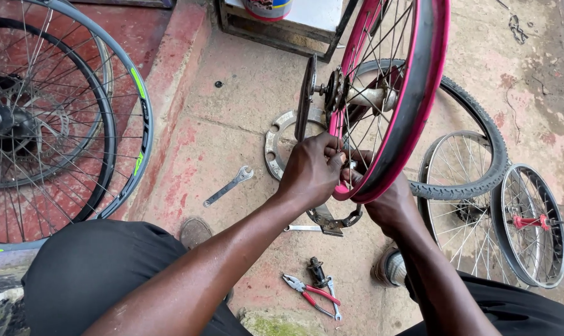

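Working at the near edge of a pink-rimmed wheel, held upright over the concrete floor between the knees, rim low and hub up in the middle. Left hand curled with fingertips pinched together on something small at the spokes just inside the rim, most likely a nipple or spoke end, though too small to tell. Right hand cupped under the rim from the near right, fingers closed around its edge and mostly hidden behind it, so exact grip not clear. Best done, by the look of it, with the right hand kept firm beneath so the wheel cannot swing, and the left turning in small steps, one spoke at a time, fingers clear of the neighbouring spokes. Worth keeping the wheel upright rather than tilted, so the hub stays steady. Spanner lying on the floor to the left, well apart; red-handled pliers near, between the legs, both within reach. Grey ring plate flat on the floor behind the left hand. Loose tyre and two small silver wheels to the right, large black wheels leaning at far left.
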